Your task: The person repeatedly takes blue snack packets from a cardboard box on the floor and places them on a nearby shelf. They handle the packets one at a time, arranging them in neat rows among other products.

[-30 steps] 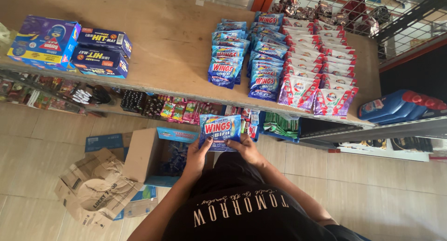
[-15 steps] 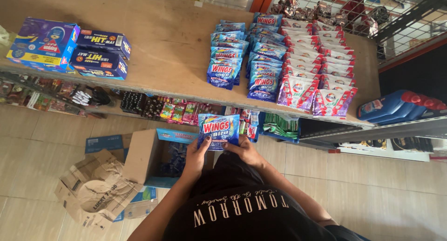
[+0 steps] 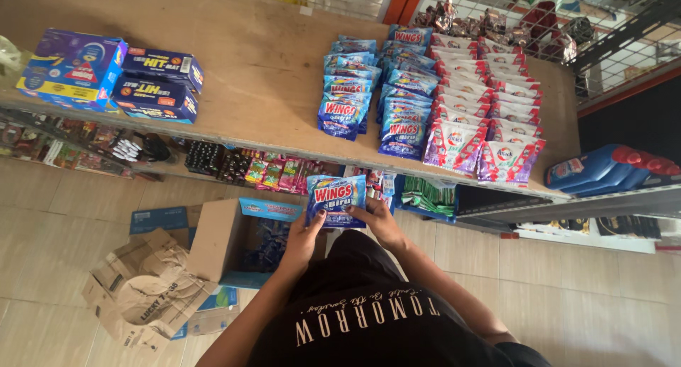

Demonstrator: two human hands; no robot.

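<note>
I hold one blue detergent sachet with both hands, just below the front edge of the wooden shelf. My left hand is clamped on the sachet's lower left corner, thumb on its printed face. My right hand is clamped on its lower right edge, fingers curled around it. The sachet stands upright, face toward me, apart from the shelf board and in front of the lower tier under it.

On the wooden shelf, toward its right half, lie two rows of blue sachets of the same kind, overlapped like shingles. Just to the right of these rows on the same shelf lie rows of white and purple sachets, stacked the same way. At the left end of the shelf sit dark blue flat boxes, and touching them a larger blue and yellow box.

Below the shelf's front edge, on the floor to my left, an open cardboard carton stands with blue packets inside. Crumpled brown paper lies against the carton's left side. Past the shelf's right end, blue bottles with red caps lie on a lower metal rack.
</note>
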